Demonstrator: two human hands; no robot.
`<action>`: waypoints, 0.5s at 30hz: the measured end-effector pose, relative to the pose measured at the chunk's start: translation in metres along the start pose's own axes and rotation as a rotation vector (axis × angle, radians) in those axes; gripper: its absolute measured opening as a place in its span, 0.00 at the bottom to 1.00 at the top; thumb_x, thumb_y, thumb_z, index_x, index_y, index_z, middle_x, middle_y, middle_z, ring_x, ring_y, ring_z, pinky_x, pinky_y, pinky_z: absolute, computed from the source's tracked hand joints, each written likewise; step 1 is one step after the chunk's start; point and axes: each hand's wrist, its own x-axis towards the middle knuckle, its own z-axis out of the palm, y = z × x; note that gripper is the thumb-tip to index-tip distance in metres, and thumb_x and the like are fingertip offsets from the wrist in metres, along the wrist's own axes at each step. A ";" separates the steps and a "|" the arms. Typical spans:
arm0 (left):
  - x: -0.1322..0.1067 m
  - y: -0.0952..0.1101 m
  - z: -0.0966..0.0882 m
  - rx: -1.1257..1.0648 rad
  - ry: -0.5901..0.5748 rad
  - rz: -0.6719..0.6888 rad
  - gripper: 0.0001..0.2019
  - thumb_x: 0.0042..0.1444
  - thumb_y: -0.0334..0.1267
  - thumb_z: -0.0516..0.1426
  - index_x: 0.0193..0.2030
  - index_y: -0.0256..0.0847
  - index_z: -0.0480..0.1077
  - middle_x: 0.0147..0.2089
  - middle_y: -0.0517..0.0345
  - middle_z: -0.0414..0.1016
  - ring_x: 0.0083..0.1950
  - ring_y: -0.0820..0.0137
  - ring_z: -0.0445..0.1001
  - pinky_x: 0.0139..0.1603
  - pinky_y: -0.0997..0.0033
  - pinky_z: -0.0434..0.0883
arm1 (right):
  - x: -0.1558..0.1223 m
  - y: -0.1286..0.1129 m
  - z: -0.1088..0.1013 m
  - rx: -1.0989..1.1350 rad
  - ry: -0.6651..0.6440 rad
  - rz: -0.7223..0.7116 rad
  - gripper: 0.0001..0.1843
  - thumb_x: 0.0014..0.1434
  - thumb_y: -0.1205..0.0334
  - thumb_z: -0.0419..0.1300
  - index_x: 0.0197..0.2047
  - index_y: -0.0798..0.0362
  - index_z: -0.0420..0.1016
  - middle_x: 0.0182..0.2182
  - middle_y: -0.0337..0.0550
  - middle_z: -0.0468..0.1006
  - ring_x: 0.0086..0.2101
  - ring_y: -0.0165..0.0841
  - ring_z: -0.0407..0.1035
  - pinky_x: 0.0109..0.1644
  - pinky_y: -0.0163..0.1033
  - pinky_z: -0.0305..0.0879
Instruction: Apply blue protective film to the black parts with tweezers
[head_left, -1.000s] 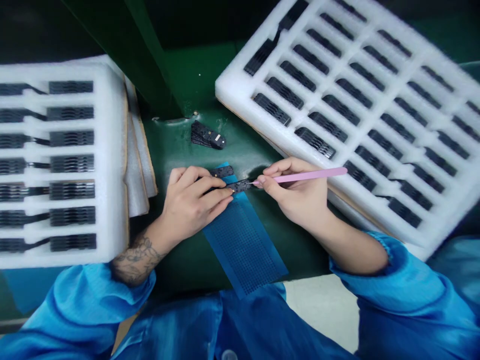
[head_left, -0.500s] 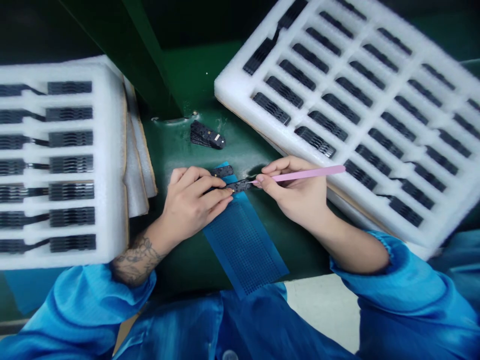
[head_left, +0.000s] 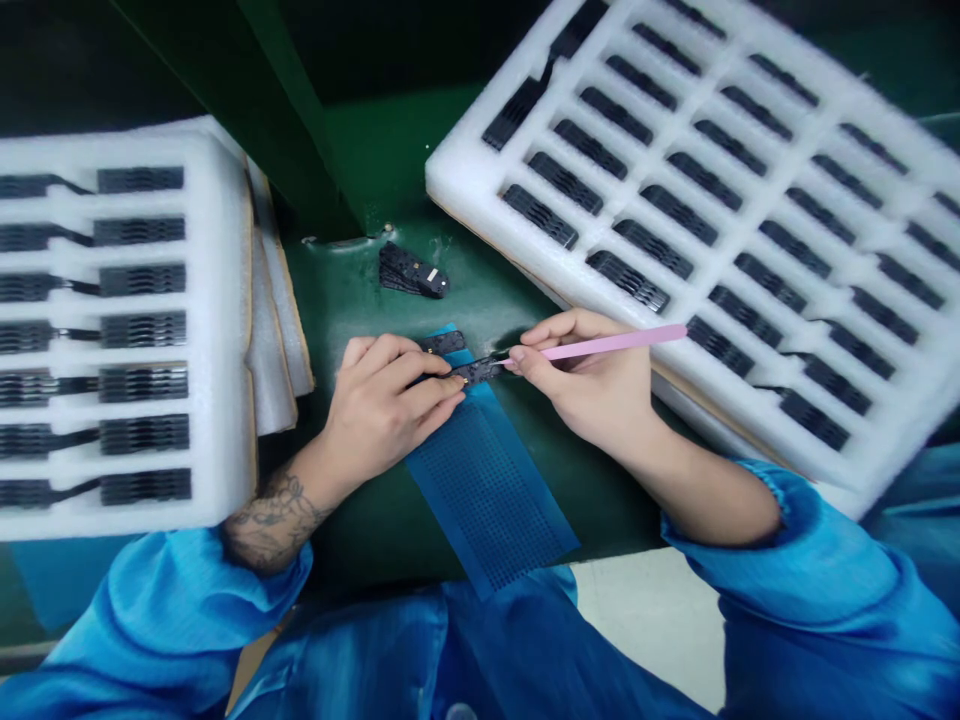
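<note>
My left hand (head_left: 382,405) is closed, its fingertips pinning a small black part (head_left: 478,371) against the top of a blue perforated sheet (head_left: 487,480). My right hand (head_left: 592,385) pinches a pink tweezer (head_left: 611,345) whose tip touches the right end of that part. Another small black part (head_left: 444,343) lies just above my left fingers at the sheet's top edge.
A white foam tray (head_left: 225,330) with rows of black parts lies at the left, stacked on more foam. A larger foam tray (head_left: 750,290) of black parts sits tilted at the right. A small pile of black parts (head_left: 412,272) rests on the green table (head_left: 360,300) near a green post (head_left: 300,130).
Both hands hold the same pose. The pink tweezer's far end has dropped and shifted slightly left; the view has drifted a little.
</note>
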 end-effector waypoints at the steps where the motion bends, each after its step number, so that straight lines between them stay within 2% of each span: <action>1: 0.000 0.000 0.000 -0.002 -0.001 -0.001 0.04 0.59 0.36 0.66 0.41 0.47 0.77 0.43 0.61 0.83 0.44 0.65 0.76 0.42 0.59 0.64 | 0.000 0.000 0.000 -0.003 0.001 0.000 0.07 0.54 0.61 0.72 0.34 0.50 0.78 0.27 0.39 0.81 0.26 0.33 0.76 0.27 0.37 0.71; 5: 0.001 0.001 0.000 -0.022 -0.031 0.003 0.03 0.61 0.36 0.64 0.41 0.45 0.76 0.43 0.59 0.82 0.43 0.66 0.76 0.41 0.61 0.64 | 0.001 0.000 0.000 -0.009 -0.001 0.001 0.07 0.54 0.60 0.72 0.34 0.51 0.78 0.27 0.39 0.81 0.26 0.33 0.77 0.27 0.37 0.72; 10: 0.006 0.005 0.001 0.092 -0.139 0.064 0.16 0.63 0.36 0.59 0.58 0.46 0.71 0.41 0.57 0.78 0.41 0.65 0.73 0.38 0.61 0.61 | 0.002 -0.003 0.001 -0.038 0.003 -0.004 0.06 0.53 0.63 0.71 0.32 0.52 0.78 0.27 0.39 0.81 0.25 0.31 0.74 0.27 0.35 0.70; 15: 0.011 0.010 0.002 0.172 -0.155 0.093 0.16 0.62 0.35 0.60 0.56 0.45 0.73 0.41 0.56 0.77 0.40 0.63 0.70 0.36 0.61 0.59 | 0.001 -0.006 0.001 -0.041 0.010 -0.026 0.05 0.52 0.65 0.71 0.31 0.52 0.78 0.26 0.38 0.81 0.25 0.29 0.73 0.27 0.34 0.68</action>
